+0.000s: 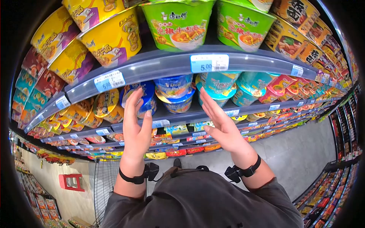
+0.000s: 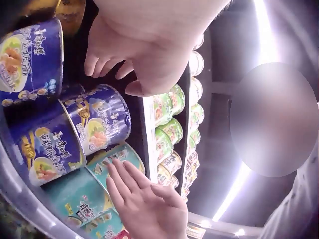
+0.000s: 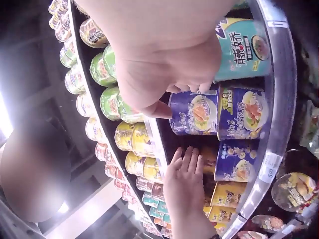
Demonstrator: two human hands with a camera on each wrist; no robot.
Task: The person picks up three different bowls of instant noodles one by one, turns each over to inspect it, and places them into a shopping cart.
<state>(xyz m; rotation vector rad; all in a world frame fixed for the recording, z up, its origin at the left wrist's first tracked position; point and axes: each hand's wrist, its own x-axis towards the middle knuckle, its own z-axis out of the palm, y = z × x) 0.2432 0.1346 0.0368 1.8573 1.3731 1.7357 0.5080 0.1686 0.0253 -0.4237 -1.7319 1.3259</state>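
Note:
My left hand (image 1: 137, 127) and right hand (image 1: 225, 129) are raised before the shelf, fingers straight, palms facing each other, nothing held. Between them in the head view stand stacked blue instant noodle cups (image 1: 174, 88) on the second tier. Behind the left fingers is another blue cup (image 1: 149, 102). Teal noodle cups (image 1: 220, 81) stand beside the right fingertips. The left wrist view has the left hand (image 2: 139, 50) above the blue cups (image 2: 101, 119), the right hand (image 2: 149, 204) overlapping teal ones. In the right wrist view, blue cups (image 3: 194, 113) lie between both hands.
A shelf edge with price tags (image 1: 210, 63) runs above the hands, carrying green noodle tubs (image 1: 178, 26) and yellow tubs (image 1: 114, 36). Lower tiers hold bagged noodles (image 1: 176, 130). A wire cart (image 1: 106, 182) and red stool (image 1: 71, 182) stand at left.

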